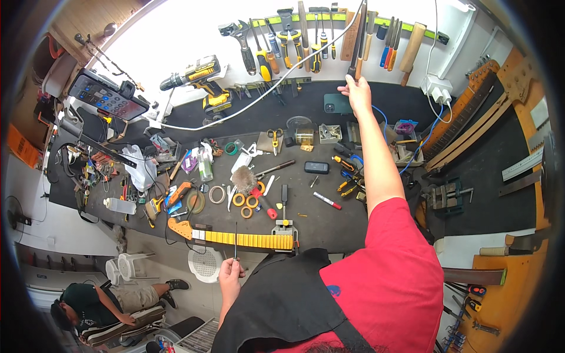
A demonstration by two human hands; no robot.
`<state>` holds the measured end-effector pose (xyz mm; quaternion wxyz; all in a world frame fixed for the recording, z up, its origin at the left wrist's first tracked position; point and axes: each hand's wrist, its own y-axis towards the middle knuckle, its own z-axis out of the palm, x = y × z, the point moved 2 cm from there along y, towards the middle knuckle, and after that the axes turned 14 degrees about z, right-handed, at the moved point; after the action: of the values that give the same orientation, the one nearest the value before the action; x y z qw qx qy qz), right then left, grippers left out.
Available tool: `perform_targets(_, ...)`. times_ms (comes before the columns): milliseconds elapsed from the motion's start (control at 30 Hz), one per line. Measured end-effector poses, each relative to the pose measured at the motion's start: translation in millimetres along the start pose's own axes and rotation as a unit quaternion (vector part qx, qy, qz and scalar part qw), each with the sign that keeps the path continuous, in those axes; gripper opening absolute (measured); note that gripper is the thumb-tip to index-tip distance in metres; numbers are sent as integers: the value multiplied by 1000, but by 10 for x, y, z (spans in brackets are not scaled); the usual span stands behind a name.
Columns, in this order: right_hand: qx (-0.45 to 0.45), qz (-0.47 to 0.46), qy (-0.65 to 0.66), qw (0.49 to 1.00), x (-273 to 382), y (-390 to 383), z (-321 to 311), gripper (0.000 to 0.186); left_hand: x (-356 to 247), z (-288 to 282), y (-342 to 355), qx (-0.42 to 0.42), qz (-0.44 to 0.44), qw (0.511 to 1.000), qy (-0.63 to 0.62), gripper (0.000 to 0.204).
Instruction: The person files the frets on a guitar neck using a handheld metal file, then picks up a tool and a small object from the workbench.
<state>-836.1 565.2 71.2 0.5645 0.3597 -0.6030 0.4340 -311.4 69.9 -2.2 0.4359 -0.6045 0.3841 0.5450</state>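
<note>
My left hand (230,276) grips a thin metal rod tool (235,240), held upright in front of the bench's near edge, beside a guitar neck (244,239) with a yellow-covered fingerboard, clamped in a small vise (288,232). My right hand (356,93) is stretched up to the wall rack (436,36), its fingers closed round the handle of a long dark file (359,44). A dark green phone (335,106) lies just left of that hand. A white cable (294,67) crosses in front of the rack.
The dark bench (318,217) holds tape rolls (238,200), a brush, pliers and small containers. A drill (206,82) hangs at the back left, near a mounted phone (109,94). Guitar necks (459,117) stand at right. A seated person (88,306) is at lower left, near white stools (130,265).
</note>
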Motion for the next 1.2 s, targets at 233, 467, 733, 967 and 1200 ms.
perform_targets(233, 93, 48, 209, 972, -63, -70, -33, 40, 3, 21, 8, 2, -5, 1000, 0, 20)
perform_targets(467, 159, 89, 361, 915, -82, 21, 16, 37, -39, 67, 32, 16, 5, 1000, 11, 21)
perform_targets(733, 122, 46, 345, 930, -48, 28, 156, 35, -30, 74, 14, 3, -4, 1000, 7, 20)
perform_targets(967, 78, 3, 328, 941, -47, 86, 177, 37, 1, 53, -47, 1, -5, 1000, 9, 20)
perform_targets(1200, 18, 6, 309, 951, -29, 87, 217, 44, 19, 31, -160, -6, -9, 1000, 15, 20)
